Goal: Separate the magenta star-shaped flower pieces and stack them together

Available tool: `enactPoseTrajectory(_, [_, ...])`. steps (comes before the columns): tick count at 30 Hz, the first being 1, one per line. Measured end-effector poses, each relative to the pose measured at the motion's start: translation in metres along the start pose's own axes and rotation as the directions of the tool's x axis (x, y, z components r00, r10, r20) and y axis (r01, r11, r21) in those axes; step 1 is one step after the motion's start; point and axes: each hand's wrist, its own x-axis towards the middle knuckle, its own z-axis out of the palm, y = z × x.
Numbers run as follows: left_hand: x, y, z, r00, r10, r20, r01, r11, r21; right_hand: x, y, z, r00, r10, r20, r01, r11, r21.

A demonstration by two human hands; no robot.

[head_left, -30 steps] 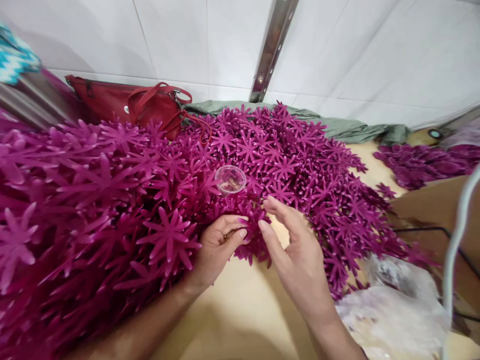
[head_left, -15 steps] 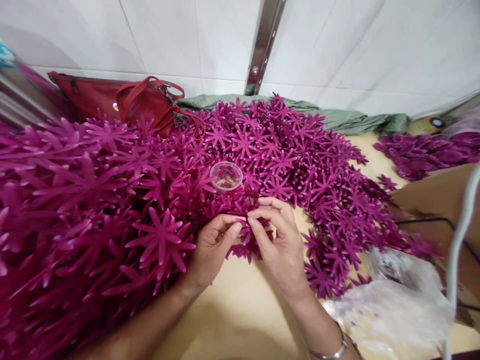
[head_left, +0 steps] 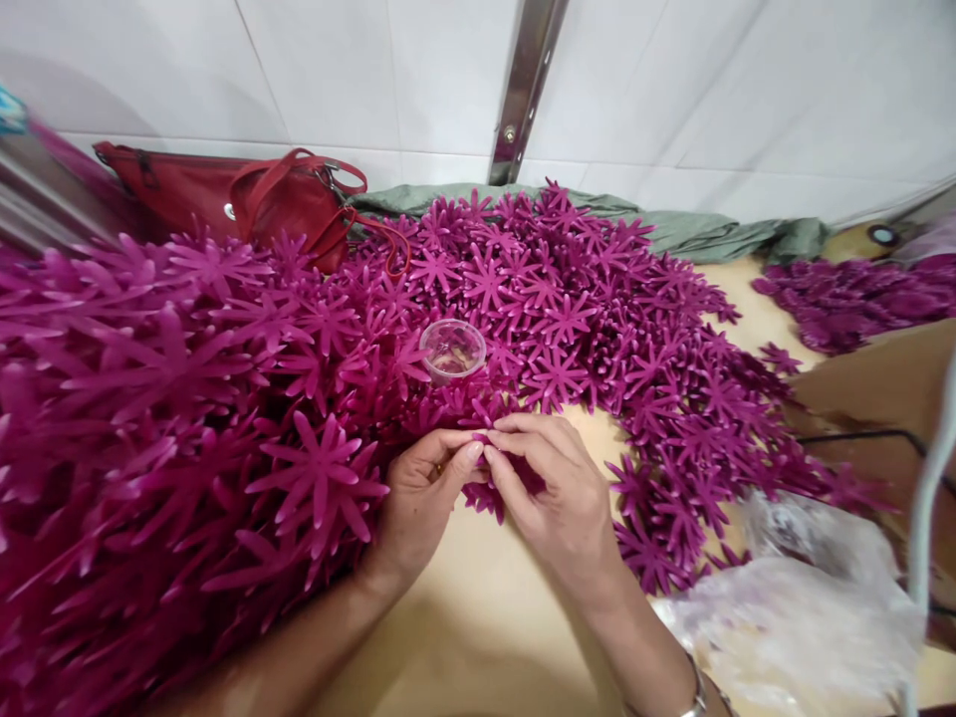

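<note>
Between my two hands is a magenta artificial flower piece (head_left: pixel 488 500) with narrow, finger-like petals. My left hand (head_left: pixel 418 503) pinches it between thumb and index finger. From the other side, my right hand (head_left: pixel 564 498) closes thumb and fingertips on the same piece, so the fingers of both hands nearly meet. Much of the flower is hidden behind the fingers. Just beyond the hands, a small clear plastic cup (head_left: pixel 453 375) rests among the flowers, with small pale bits inside that I cannot make out. A large heap of similar flower pieces (head_left: pixel 318 473) surrounds the hands.
A red handbag (head_left: pixel 186 194) lies behind the heap against the white wall. Green cloth (head_left: pixel 694 234) runs along the back. At the right are a crumpled clear plastic bag (head_left: pixel 799 617), a cardboard box (head_left: pixel 866 398), a pale cable (head_left: pixel 926 498) and more purple pieces (head_left: pixel 858 304).
My right hand's fingers have curled in and lowered slightly, pressing closer to my left fingertips on the flower piece. The left hand barely moved. The view shifted slightly.
</note>
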Motion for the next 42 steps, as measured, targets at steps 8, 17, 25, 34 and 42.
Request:
enactPoseTrajectory(8, [-0.005, -0.004, -0.005, 0.994, 0.109, 0.009, -0.108, 0.968, 0.227, -0.003, -0.002, 0.004, 0.996, -0.093, -0.014, 0.09, 0.989, -0.12])
enactPoseTrajectory(17, [-0.002, -0.001, 0.002, 0.993, 0.106, -0.045, -0.095, 0.975, 0.201, -0.004, 0.001, 0.001, 1.0, -0.004, 0.015, 0.004, 1.0, 0.025])
enactPoseTrajectory(25, [-0.003, 0.0, 0.001, 0.992, 0.12, -0.034, -0.106, 0.958, 0.268, -0.006, -0.004, 0.003, 1.0, -0.011, 0.019, 0.011, 1.0, -0.028])
enactPoseTrajectory(34, [-0.004, 0.0, 0.0, 0.991, 0.127, -0.038, -0.113, 0.957, 0.267, -0.002, -0.007, 0.003, 0.943, 0.329, 0.044, -0.327, 0.897, 0.297])
enactPoseTrajectory(42, [-0.001, 0.002, 0.003, 0.979, 0.137, -0.15, -0.107, 0.975, 0.195, -0.007, 0.006, 0.016, 0.722, 0.678, 0.138, -0.552, 0.445, 0.705])
